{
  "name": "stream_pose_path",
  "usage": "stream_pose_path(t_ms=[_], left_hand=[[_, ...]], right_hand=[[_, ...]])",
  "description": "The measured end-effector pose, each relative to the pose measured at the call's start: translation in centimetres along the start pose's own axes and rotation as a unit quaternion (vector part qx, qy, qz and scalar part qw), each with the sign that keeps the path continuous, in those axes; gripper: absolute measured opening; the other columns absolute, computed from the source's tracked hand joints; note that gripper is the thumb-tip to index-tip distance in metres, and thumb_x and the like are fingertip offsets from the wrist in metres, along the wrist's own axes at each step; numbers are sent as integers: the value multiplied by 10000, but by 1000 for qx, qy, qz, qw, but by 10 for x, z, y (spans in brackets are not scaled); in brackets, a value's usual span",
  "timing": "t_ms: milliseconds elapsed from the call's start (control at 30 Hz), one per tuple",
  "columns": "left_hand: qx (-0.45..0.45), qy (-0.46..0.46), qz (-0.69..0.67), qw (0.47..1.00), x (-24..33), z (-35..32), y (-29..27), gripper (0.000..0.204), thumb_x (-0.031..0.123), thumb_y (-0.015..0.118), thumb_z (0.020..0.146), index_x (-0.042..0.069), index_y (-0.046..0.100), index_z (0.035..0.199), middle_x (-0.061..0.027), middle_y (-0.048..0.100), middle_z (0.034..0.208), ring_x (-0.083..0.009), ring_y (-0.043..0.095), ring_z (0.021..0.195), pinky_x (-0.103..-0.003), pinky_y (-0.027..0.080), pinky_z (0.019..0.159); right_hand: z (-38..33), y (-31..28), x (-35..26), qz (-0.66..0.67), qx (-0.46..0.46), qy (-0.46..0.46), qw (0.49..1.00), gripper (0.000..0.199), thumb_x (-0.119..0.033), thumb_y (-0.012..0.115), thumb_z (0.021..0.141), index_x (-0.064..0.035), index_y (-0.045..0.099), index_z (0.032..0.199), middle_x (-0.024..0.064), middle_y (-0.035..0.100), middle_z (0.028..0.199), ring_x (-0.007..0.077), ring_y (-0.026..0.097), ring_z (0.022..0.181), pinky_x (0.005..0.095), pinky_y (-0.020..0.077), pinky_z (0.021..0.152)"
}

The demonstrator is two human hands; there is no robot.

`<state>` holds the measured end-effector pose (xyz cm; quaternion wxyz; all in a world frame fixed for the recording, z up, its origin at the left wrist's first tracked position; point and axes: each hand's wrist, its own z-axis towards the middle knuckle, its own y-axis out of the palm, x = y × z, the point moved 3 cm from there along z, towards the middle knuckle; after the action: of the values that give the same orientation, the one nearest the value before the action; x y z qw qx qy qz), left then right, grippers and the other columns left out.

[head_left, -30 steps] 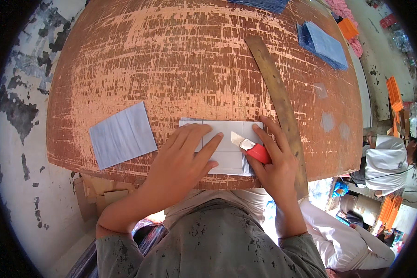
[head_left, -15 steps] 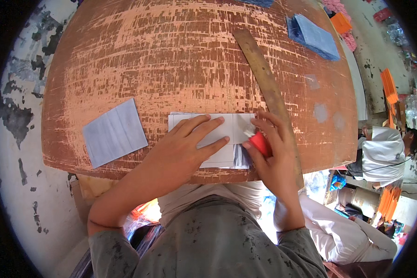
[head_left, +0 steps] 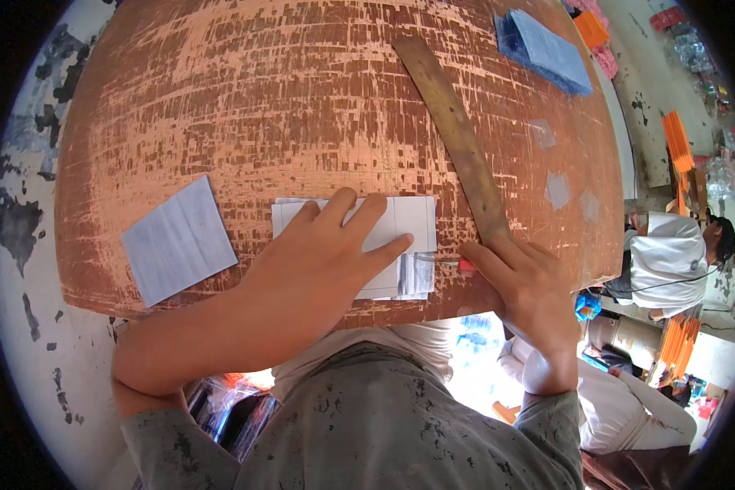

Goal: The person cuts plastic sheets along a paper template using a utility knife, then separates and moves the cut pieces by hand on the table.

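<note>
left grip (head_left: 327, 253): spread flat on the white oblong paper with thin lines (head_left: 416, 216), at six o'clock on the scratched brown surface (head_left: 220, 122) | right grip (head_left: 535, 282): at the paper's three o'clock, by a red cutter (head_left: 465, 265) and long brown ruler (head_left: 451, 122); can't tell its hold

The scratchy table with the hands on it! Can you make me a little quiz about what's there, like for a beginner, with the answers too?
1. Which hand lies on the lined white sheet?
2. True or false: the part of the cutter knife's handle that shows is green.
3. Where is the long ruler?
a) Left of the white sheet
b) Underneath the white sheet
c) Right of the white sheet

Key:
1. The left hand.
2. False; it is red.
3. c
</note>
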<state>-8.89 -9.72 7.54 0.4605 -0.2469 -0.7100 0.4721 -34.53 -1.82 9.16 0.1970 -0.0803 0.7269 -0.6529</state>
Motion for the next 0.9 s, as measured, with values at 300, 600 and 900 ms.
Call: stream_pose_path(t_ms=[300, 600, 900], left_hand=[[-53, -9, -13, 998, 0, 8, -5, 881, -28, 782, 848, 126, 561, 1687, -262, 481, 1583, -447, 519, 1429, -536, 547, 1139], [-44, -5, 11, 999, 1, 9, -4, 841, -44, 718, 883, 136, 573, 1692, -276, 484, 1595, -451, 528, 1433, -538, 554, 1136], [-47, -6, 9, 999, 2, 9, -6, 844, -71, 712, 878, 128, 578, 1687, -272, 479, 1596, -442, 524, 1444, -526, 552, 1145]], right_hand=[[14, 12, 6, -21, -9, -55, 998, 335, -181, 745, 934, -125, 701, 1262, 34, 664, 1032, 235, 753, 995, 387, 622, 768], [21, 12, 8, -16, -11, -76, 997, 282, -200, 734, 968, -116, 698, 1234, 38, 631, 993, 226, 741, 962, 390, 616, 756], [23, 9, 7, -27, -11, -81, 996, 277, -198, 726, 973, -110, 699, 1234, 36, 624, 988, 219, 734, 949, 384, 615, 737]])
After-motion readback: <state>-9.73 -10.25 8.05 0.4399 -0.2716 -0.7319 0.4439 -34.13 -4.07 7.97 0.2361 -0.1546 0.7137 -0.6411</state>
